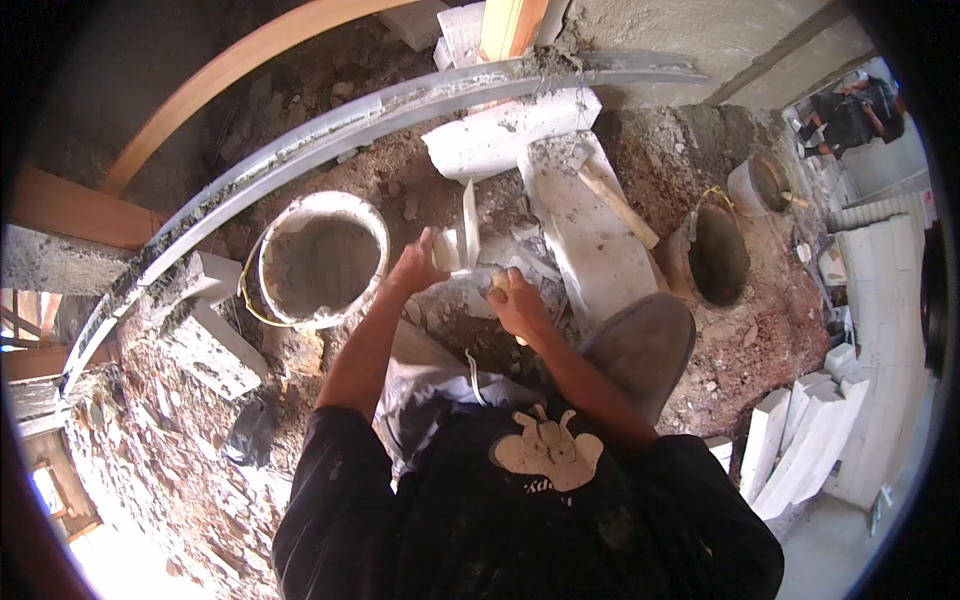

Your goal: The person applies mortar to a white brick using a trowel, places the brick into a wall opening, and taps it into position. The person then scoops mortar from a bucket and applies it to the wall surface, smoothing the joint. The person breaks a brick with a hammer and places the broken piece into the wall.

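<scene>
White fragment [447, 250] sits in the left hand [416, 264].

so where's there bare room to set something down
Reddish, gritty ground between the nearer right bucket and the stacked white blocks; also the white slab, left of the wooden handle lying on it. Crowded: around the left hand and right hand, with white pieces, rubble and the left bucket close by.
</scene>
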The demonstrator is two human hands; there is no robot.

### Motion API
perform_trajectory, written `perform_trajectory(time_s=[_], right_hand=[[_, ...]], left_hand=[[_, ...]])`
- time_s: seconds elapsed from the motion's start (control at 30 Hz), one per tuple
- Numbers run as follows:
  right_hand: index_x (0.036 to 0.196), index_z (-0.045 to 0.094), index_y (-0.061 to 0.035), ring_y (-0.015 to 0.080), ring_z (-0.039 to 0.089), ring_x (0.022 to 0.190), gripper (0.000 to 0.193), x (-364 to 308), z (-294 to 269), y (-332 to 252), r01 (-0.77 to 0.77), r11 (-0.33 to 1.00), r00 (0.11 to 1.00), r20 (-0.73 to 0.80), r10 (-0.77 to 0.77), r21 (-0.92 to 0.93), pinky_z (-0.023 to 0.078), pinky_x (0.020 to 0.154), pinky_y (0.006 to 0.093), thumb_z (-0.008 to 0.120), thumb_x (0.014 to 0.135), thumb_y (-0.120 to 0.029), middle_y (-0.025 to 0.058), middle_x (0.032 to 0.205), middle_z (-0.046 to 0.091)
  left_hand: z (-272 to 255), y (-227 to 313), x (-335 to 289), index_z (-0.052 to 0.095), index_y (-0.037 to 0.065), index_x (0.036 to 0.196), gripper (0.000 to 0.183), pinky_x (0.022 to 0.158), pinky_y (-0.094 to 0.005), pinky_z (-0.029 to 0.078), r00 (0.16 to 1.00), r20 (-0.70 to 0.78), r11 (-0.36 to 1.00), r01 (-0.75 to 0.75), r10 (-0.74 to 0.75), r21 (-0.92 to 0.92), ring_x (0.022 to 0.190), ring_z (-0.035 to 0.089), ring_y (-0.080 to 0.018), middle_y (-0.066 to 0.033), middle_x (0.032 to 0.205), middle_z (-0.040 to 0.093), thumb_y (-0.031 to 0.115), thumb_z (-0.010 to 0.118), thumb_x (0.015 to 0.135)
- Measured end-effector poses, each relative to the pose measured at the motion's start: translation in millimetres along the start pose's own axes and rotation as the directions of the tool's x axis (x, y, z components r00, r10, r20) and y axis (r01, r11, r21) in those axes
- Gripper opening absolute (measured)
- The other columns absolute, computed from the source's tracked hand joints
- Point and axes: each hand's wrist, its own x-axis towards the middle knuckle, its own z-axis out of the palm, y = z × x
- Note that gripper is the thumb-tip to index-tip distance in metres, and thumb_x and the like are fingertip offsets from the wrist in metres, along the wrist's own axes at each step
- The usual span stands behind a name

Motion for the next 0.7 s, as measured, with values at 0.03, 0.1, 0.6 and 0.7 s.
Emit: perform_trajectory(time_s=[0.03,0.1,0.6,0.7], right_hand=[[0.113,0.049,0.0052,0.0515,0.063,0.079,0.042,5,-4,-12,-0.072,0.997,0.997,0.011,0.072,0.004,0.051,0.065,0.0534,0.063,0.09,-0.027,0.0302,0.089,0.066],[0.115,0.052,0.0043,0.0431,0.066,0.074,0.037,17,-43,-76,-0.057,0.987,0.995,-0.067,0.067,0.152,0.052,0.066,0.0484,0.06,0.093,-0.024,0.0235,0.085,0.068],[0.109,0.054,0.0012,0.0288,0.066,0.072,0.023,4,-32,-49,0.178,0.94,0.967,-0.228,-0.113,0.29,0.053,0.069,0.0409,0.061,0.089,-0.009,0.0153,0.078,0.065],[0.109,0.054,0.0,0.0261,0.064,0.069,0.023,-15,8,16,-0.034,0.998,0.998,0.057,0.036,-0.05,0.053,0.066,0.0388,0.062,0.09,-0.01,0.0144,0.078,0.065]], left_hand=[[-5,-5,5,0.032,-0.004,0.145,0.106,0.097,-0.0464,0.05,1.0,-0.003,1.0,0.002,-0.002,0.003,0.111,0.06,-0.0457,-0.0279,0.12,0.063,0.027,0.088,0.061],[-8,-5,-9,0.032,-0.004,0.144,0.105,0.098,-0.0473,0.05,0.999,0.011,0.999,0.052,-0.051,-0.013,0.113,0.059,-0.0455,-0.0278,0.123,0.061,0.026,0.088,0.061],[-12,17,3,0.031,-0.007,0.144,0.11,0.094,-0.0485,0.05,0.993,0.118,1.0,0.024,-0.022,-0.014,0.109,0.061,-0.044,-0.0278,0.118,0.063,0.031,0.091,0.06],[2,-5,5,0.031,-0.007,0.145,0.111,0.094,-0.0487,0.051,0.999,0.043,1.0,0.017,-0.016,-0.015,0.11,0.061,-0.0452,-0.0293,0.116,0.063,0.031,0.091,0.06]])
